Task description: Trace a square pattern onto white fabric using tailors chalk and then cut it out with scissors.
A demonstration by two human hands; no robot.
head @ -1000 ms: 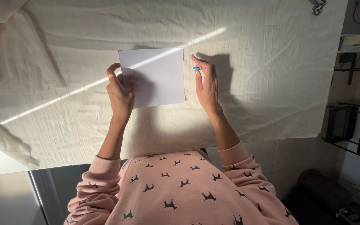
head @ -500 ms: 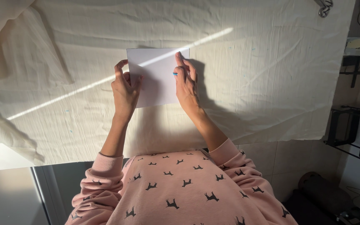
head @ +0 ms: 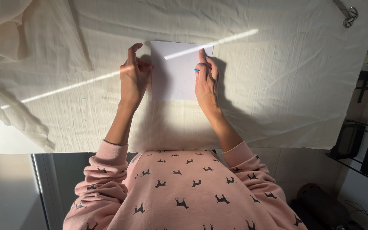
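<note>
Right hand (head: 205, 83) now lies on the white paper sheet (head: 173, 74), fingers pinching a small blue pencil-like thing (head: 196, 70); a second ago it hovered beside it. Left hand (head: 133, 74), loosely curled, touches the sheet's left edge on the cream cloth (head: 277, 85).

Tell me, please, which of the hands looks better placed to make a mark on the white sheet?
Probably the right hand: it rests on the white sheet and pinches a small blue-tipped thing, likely a pen, against it. The left hand sits at the sheet's left edge, holding nothing that shows.
</note>
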